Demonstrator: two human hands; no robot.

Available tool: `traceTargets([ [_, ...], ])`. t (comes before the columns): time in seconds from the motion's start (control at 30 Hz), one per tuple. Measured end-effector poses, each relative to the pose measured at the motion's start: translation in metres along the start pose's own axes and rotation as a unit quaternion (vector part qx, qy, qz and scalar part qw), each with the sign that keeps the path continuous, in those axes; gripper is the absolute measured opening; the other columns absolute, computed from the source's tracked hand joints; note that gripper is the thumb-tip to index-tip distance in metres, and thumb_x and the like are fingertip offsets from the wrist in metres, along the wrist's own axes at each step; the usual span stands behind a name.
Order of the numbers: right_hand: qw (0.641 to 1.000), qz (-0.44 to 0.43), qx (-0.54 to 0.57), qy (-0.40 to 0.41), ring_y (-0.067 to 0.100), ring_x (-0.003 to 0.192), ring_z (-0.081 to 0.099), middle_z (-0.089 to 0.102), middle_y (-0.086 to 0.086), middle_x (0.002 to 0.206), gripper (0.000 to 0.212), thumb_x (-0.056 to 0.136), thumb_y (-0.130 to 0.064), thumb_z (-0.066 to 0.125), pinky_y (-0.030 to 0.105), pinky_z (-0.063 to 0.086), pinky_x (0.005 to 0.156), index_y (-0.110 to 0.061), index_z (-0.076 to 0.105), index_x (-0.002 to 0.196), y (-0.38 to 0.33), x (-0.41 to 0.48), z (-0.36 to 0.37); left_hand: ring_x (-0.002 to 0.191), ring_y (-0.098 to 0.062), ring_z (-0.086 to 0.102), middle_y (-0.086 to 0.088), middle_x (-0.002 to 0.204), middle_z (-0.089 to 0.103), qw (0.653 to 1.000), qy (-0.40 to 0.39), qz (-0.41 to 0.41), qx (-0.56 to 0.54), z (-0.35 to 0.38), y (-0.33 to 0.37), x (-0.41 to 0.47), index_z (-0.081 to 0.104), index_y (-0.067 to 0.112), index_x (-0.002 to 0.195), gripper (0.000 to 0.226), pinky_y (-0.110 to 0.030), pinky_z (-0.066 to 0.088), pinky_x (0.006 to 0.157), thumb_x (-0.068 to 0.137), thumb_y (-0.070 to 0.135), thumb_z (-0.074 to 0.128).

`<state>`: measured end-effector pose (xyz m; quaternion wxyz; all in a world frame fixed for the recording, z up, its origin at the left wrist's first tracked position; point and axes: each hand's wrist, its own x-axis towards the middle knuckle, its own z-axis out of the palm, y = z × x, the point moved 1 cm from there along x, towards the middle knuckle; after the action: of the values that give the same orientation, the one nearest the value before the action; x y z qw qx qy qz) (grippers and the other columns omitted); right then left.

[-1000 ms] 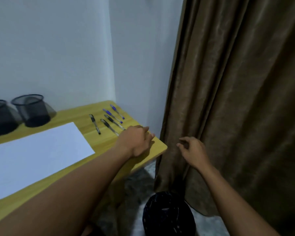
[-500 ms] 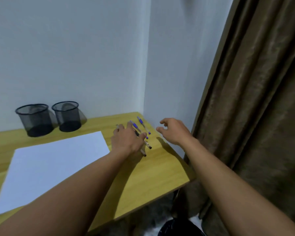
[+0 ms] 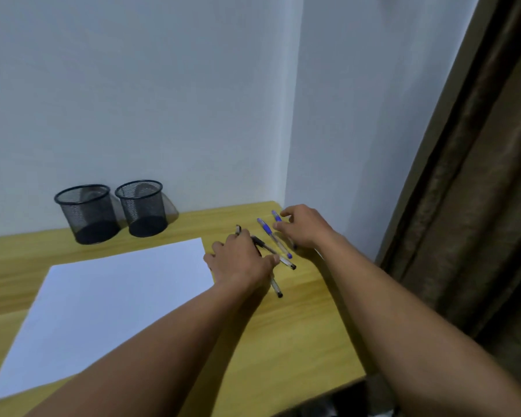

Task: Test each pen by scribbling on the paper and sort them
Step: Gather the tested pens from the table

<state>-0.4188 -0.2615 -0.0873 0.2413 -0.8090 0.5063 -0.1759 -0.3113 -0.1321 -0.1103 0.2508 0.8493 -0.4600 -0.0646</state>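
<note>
Several pens lie in a row at the far right of the wooden table (image 3: 298,332): two blue-capped pens (image 3: 266,230) and black pens (image 3: 288,262). My left hand (image 3: 241,263) lies flat over the black pens, fingers spread, covering most of them. My right hand (image 3: 306,225) hovers over the blue pens with fingers apart, its fingertips close to the far blue pen (image 3: 276,216). Neither hand grips a pen. A blank white sheet of paper (image 3: 103,302) lies left of the pens.
Two empty black mesh cups (image 3: 88,213) (image 3: 142,207) stand side by side against the back wall. A white wall corner sits behind the pens. A brown curtain (image 3: 478,176) hangs at the right, past the table's edge.
The view has swung left and down onto the table. My right hand came from the curtain to above the blue pens. My left hand moved from the table's corner onto the black pens.
</note>
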Motion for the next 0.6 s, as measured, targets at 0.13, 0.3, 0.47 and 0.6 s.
traceTargets([
  [0.13,0.999,-0.019,-0.032,-0.018,0.023,0.106,0.063,0.067,0.009,0.127,0.05,0.089,-0.042,0.073,0.034,0.048,0.084,-0.017,0.066,0.132,-0.001,0.006,0.002,0.107,-0.028,0.057,0.002,0.103,0.068,0.999,0.011,-0.008,-0.039,0.0,-0.008,0.015,0.06,0.028,0.103,0.042,-0.041,0.041,0.083,0.073,0.054,0.075],
  [0.3,0.999,-0.024,-0.036,-0.014,0.024,0.094,0.068,0.075,0.011,0.105,0.028,0.088,-0.032,0.074,0.042,0.057,0.086,-0.01,0.078,0.105,-0.003,0.007,0.0,0.091,-0.029,0.061,-0.001,0.089,0.067,0.998,0.029,-0.011,-0.062,0.005,-0.006,0.024,0.06,0.024,0.085,0.031,-0.041,0.053,0.074,0.08,0.054,0.065],
  [0.47,0.999,-0.029,-0.017,-0.02,0.021,0.097,0.065,0.073,0.005,0.11,0.034,0.088,-0.035,0.076,0.036,0.051,0.081,-0.011,0.075,0.113,-0.001,0.006,0.003,0.104,-0.032,0.057,-0.008,0.108,0.059,0.999,0.031,-0.027,-0.022,0.006,0.005,0.024,0.05,0.017,0.101,0.058,-0.041,0.048,0.079,0.075,0.067,0.066],
  [0.6,0.999,-0.03,-0.01,-0.022,0.024,0.098,0.068,0.075,0.009,0.109,0.033,0.083,-0.033,0.08,0.043,0.056,0.088,-0.009,0.077,0.107,0.002,0.007,0.005,0.097,-0.029,0.059,-0.005,0.103,0.06,0.997,0.013,-0.046,-0.064,0.002,0.005,0.029,0.046,0.017,0.103,0.066,-0.04,0.051,0.076,0.066,0.061,0.078],
])
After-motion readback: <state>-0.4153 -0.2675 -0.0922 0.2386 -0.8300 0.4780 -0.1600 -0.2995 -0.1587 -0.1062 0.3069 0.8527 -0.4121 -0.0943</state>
